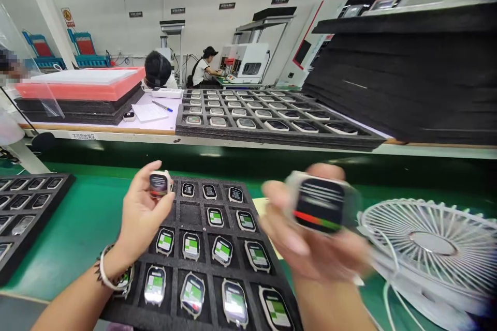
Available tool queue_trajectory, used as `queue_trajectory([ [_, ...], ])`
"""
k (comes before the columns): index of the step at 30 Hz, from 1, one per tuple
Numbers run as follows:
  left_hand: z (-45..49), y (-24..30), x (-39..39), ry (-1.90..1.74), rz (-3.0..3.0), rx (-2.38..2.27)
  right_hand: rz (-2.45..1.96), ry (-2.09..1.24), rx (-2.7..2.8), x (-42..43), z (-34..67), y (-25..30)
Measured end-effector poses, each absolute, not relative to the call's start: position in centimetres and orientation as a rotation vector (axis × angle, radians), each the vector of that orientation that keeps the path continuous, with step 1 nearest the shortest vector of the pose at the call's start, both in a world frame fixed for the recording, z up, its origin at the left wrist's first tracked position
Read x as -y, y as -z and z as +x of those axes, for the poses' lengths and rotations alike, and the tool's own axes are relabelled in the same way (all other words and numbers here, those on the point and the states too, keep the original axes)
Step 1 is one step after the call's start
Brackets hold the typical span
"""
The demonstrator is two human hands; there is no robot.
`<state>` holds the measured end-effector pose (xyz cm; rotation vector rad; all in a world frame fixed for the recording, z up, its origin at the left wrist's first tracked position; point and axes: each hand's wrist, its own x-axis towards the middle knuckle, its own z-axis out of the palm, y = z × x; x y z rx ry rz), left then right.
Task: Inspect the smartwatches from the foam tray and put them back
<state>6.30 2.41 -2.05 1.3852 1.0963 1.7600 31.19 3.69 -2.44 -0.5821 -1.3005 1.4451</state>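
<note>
My left hand is closed on a small watch body with a dark screen, held above the top left corner of a black foam tray. My right hand, blurred by motion, grips a second watch body whose dark screen shows white lines and a red-green bar. It is raised close to the camera, right of the tray. The tray holds several watch bodies in pockets, many with lit green-white screens.
A white desk fan lies at the right on the green bench. Another foam tray is at the left. Behind, a shelf carries a filled tray, stacked black foam, papers and a pen. Two people work far back.
</note>
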Motion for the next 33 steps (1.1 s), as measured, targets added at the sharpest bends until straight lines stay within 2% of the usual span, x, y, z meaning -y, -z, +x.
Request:
queue_trajectory([
  [5, 7.2, 6.2, -4.1, -1.458, 1.278, -1.094, -0.569, -1.839, 1.011, -6.0, 26.0, 4.3],
  [8, 7.2, 6.8, -4.1, -1.388, 1.238, -1.056, -0.612, -1.930, 0.972, -6.6, 25.1, 5.6],
  [33, 7.0, 6.7, -3.8, -1.253, 1.227, -0.982, -0.738, -1.748, 1.089, -6.9, 24.8, 7.4],
])
